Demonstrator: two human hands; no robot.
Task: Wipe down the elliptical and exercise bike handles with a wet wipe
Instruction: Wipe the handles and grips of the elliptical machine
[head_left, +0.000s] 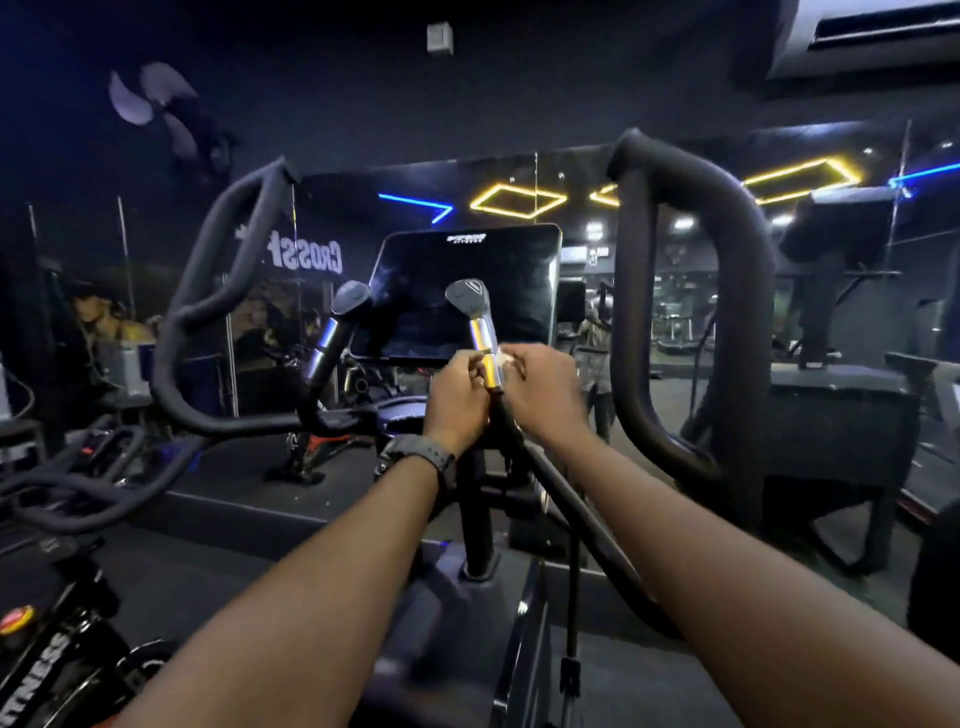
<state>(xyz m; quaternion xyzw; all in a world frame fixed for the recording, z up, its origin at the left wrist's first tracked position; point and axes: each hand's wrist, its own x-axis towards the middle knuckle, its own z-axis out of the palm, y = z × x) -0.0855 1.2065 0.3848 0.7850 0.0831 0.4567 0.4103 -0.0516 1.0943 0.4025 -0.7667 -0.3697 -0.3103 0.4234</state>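
The elliptical's right inner handle (479, 322) has a grey cap and shiny metal sensor bands. My left hand (457, 395) wears a dark watch and pinches the lower metal band from the left. From the other side my right hand (543, 389) presses a small white wet wipe (505, 359) against the same band; most of the wipe is hidden by fingers. The matching left inner handle (337, 332) stands free. Two big black foam-covered moving arms, the left loop (208, 306) and the right loop (737, 291), rise at either side.
The dark console screen (462, 291) stands just behind the handles. An exercise bike (57, 644) with black handlebars (78, 488) is at the lower left. A mirror wall with neon lights runs behind, and another machine (841, 415) stands to the right.
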